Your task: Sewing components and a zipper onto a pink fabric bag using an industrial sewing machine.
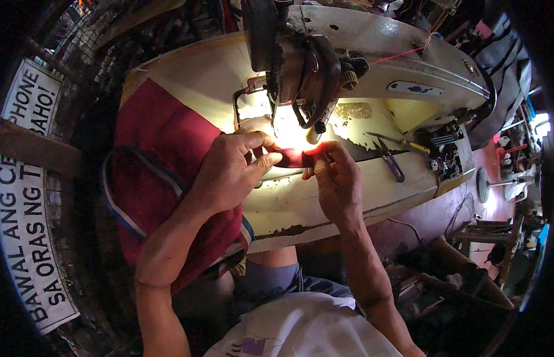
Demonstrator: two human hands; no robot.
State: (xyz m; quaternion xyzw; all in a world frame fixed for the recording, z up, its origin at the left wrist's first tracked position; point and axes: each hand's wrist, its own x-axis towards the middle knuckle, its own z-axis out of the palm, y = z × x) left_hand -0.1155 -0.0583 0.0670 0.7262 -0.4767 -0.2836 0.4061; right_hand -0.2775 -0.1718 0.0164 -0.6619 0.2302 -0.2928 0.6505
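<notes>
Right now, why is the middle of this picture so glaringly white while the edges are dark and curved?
In the head view, strong light under the sewing machine burns out the tabletop near the needle, so the red cloth strip held between the left hand and right hand glows at its edge. The fisheye lens bends straight edges and blackens the corners; the sign at left curves and sits in shadow.

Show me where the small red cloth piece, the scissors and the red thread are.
Red cloth piece (292,157): head view, on its middle, between the two hands.
Scissors (391,162): head view, on the dark handles, lying on the sewing table.
Red thread (396,57): head view, on the strand across the machine's arm.
</notes>
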